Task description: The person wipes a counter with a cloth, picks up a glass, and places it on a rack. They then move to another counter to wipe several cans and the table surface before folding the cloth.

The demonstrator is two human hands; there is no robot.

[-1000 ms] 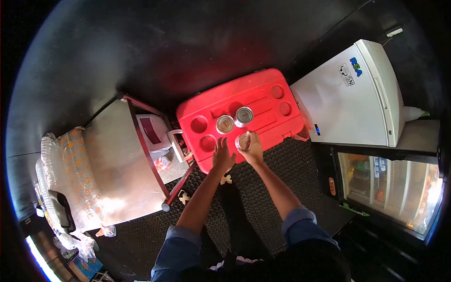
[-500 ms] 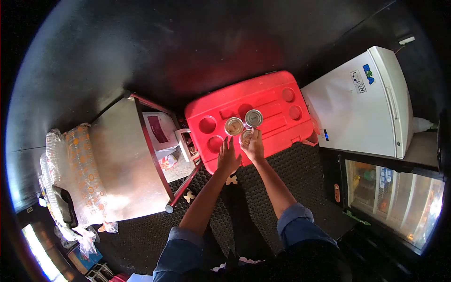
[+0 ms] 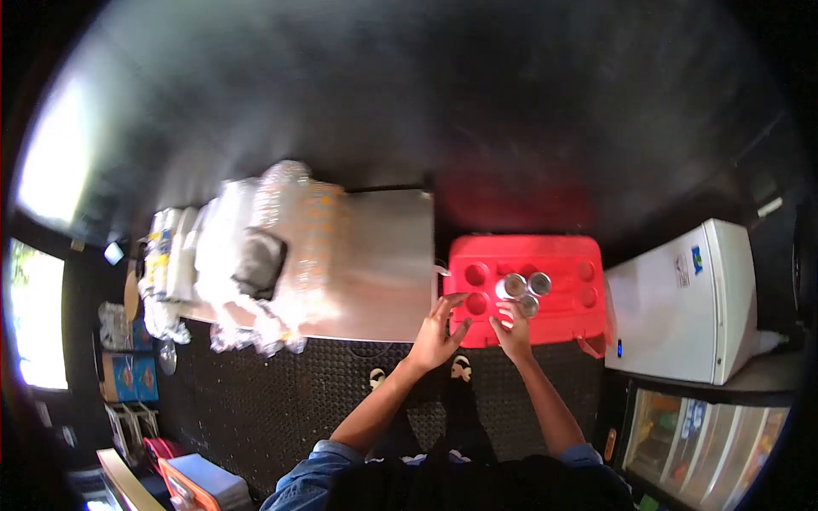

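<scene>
Three metal cans, a left one (image 3: 514,285), a right one (image 3: 539,284) and a front one (image 3: 528,306), stand grouped on the lid of a red cooler box (image 3: 554,328). My right hand (image 3: 515,336) is at the lid's front part, with fingers apart right beside the front can and nothing seen in its grip. Over the cooler's left front corner, my left hand (image 3: 437,339) is empty, its thumb and fingers spread, near the round recesses in the lid.
Left of the cooler, a steel table (image 3: 388,264) holds plastic-wrapped stacks of cups or containers (image 3: 319,247) and a dark item (image 3: 260,264). A white fridge (image 3: 682,298) stands at right, above a glass-fronted cooler (image 3: 703,443). Dark textured matting (image 3: 281,409) covers the floor.
My view has swung left, bringing more of the table into sight. My left hand has moved left, away from the cans. My right hand has come off the front can.
</scene>
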